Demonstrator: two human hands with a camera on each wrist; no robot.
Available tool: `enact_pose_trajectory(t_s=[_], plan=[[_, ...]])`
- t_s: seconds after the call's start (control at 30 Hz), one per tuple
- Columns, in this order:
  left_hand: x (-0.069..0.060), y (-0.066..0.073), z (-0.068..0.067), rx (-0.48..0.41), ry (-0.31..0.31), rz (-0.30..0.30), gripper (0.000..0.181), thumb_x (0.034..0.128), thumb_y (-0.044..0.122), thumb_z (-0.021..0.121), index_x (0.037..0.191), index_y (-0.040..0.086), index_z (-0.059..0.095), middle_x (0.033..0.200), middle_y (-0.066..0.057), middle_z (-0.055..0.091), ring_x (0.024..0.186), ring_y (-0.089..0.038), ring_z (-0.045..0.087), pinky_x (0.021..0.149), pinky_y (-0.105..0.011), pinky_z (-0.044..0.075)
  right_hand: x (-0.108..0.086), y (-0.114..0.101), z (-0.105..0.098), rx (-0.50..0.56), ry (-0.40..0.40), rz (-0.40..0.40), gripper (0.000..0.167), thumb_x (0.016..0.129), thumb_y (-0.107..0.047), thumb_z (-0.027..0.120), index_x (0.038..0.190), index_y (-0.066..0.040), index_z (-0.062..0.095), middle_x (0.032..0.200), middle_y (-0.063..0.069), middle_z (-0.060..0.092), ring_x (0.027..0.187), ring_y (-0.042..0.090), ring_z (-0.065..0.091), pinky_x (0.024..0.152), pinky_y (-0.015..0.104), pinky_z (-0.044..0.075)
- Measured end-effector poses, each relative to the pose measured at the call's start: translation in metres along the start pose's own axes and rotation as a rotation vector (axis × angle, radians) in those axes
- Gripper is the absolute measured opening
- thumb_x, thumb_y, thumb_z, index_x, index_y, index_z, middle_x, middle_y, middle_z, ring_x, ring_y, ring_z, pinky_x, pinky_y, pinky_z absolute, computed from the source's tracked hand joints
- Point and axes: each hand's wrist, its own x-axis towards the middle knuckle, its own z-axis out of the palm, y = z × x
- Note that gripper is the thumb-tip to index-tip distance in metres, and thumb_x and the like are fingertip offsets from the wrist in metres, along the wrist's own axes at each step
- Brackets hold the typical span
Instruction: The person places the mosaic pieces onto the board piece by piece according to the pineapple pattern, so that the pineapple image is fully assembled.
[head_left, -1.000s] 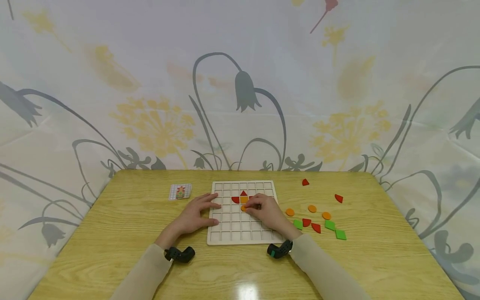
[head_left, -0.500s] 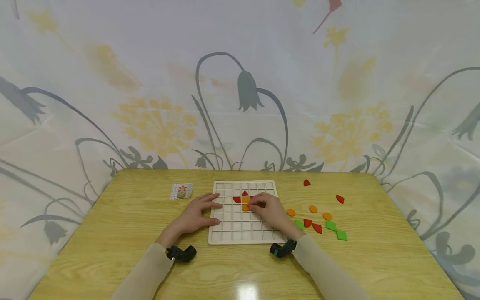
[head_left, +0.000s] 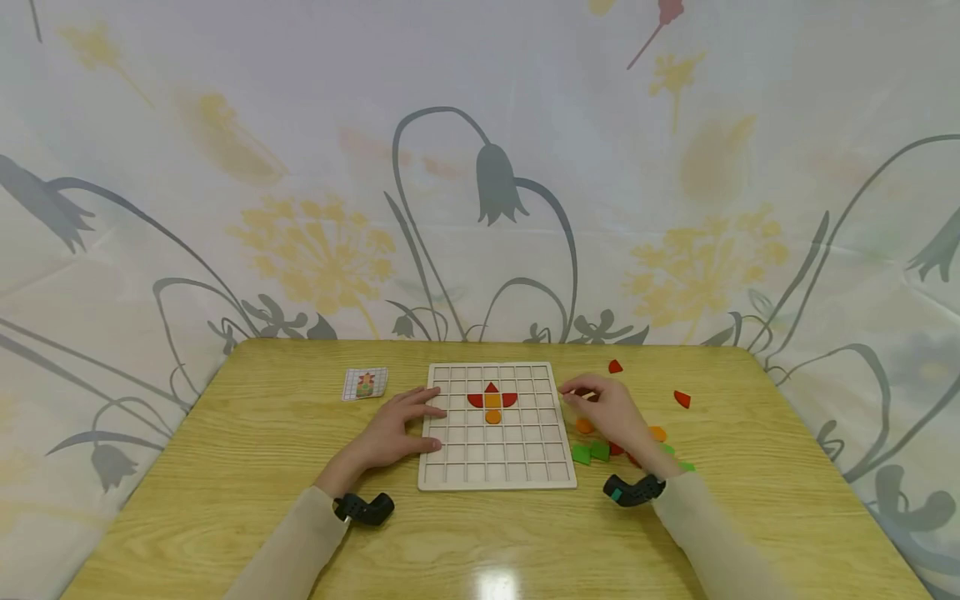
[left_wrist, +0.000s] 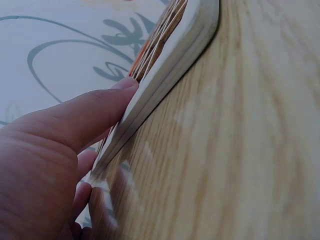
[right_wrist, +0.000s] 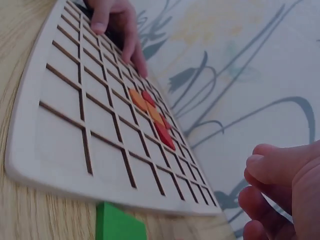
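Note:
My left hand (head_left: 390, 429) rests on the left edge of a white grid board (head_left: 457, 471), with fingers extended and the thumb (left_wrist: 100, 107) touching its rim. On the board lie an orange square (head_left: 492, 400), a red triangle (head_left: 491, 387) above it, red quarter-round pieces (head_left: 476, 401) at both sides and an orange disc (head_left: 492, 417) below. Just off the board's right edge, above the table, is my right hand (head_left: 611, 412). Its fingers are loosely bent, and I see nothing between them in the right wrist view.
A card (head_left: 365, 383) with a flower pattern on a grid lies left of the board. Loose green pieces (head_left: 599, 450), orange discs (head_left: 657, 433) and red pieces (head_left: 682, 399) lie on the wooden table (head_left: 480, 537) to the right, some partly behind my right hand and forearm.
My right hand has left the orange disc and moved right, off the board. The disc stays in its cell, and the right red piece now shows fully. My left hand has kept its place.

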Motion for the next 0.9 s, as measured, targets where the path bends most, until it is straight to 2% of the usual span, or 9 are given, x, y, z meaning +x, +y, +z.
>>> enact_pose_trajectory(t_s=[0.17,0.37,0.5,0.67,0.9], plan=[[0.000,0.000,0.000,-0.001,-0.001,-0.004,0.045,0.0890,0.032,0.076,0.128,0.011,0.069,0.156,-0.010,0.039,0.146,-0.038,0.026,0.112,-0.064,0.022,-0.017,0.013,-0.026,-0.087,-0.018,0.039,0.016,0.096,-0.013,0.068,0.108,-0.005,0.075,0.103,0.004,0.071,0.082,0.016,0.064,0.071,0.027,0.054],[0.000,0.001,0.000,-0.007,-0.003,-0.003,0.045,0.0890,0.032,0.076,0.128,0.011,0.068,0.156,-0.011,0.039,0.146,-0.039,0.026,0.112,-0.065,0.022,-0.039,0.023,-0.045,-0.148,-0.103,0.010,0.012,0.092,-0.007,0.071,0.104,-0.005,0.075,0.099,0.004,0.071,0.080,0.013,0.062,0.067,0.028,0.054],[0.000,0.002,0.000,-0.011,-0.003,-0.002,0.045,0.0892,0.032,0.076,0.128,0.011,0.068,0.156,-0.011,0.039,0.146,-0.039,0.026,0.112,-0.065,0.021,-0.050,0.029,-0.050,-0.206,-0.148,-0.005,0.013,0.090,-0.007,0.074,0.104,-0.009,0.075,0.098,-0.002,0.070,0.082,0.009,0.062,0.069,0.028,0.053],[-0.001,0.002,-0.001,-0.011,0.000,0.001,0.045,0.0894,0.032,0.075,0.128,0.010,0.068,0.156,-0.012,0.039,0.145,-0.040,0.026,0.112,-0.065,0.021,-0.056,0.031,-0.052,-0.253,-0.192,-0.035,0.016,0.088,-0.006,0.075,0.103,-0.012,0.075,0.100,-0.003,0.070,0.089,0.012,0.064,0.076,0.031,0.054],[-0.001,0.002,-0.001,-0.013,-0.002,0.004,0.045,0.0891,0.032,0.076,0.128,0.010,0.068,0.156,-0.012,0.039,0.146,-0.040,0.026,0.112,-0.065,0.021,-0.055,0.027,-0.050,-0.267,-0.196,-0.023,0.017,0.086,-0.005,0.077,0.102,-0.012,0.075,0.099,-0.003,0.069,0.088,0.015,0.064,0.075,0.031,0.053]])
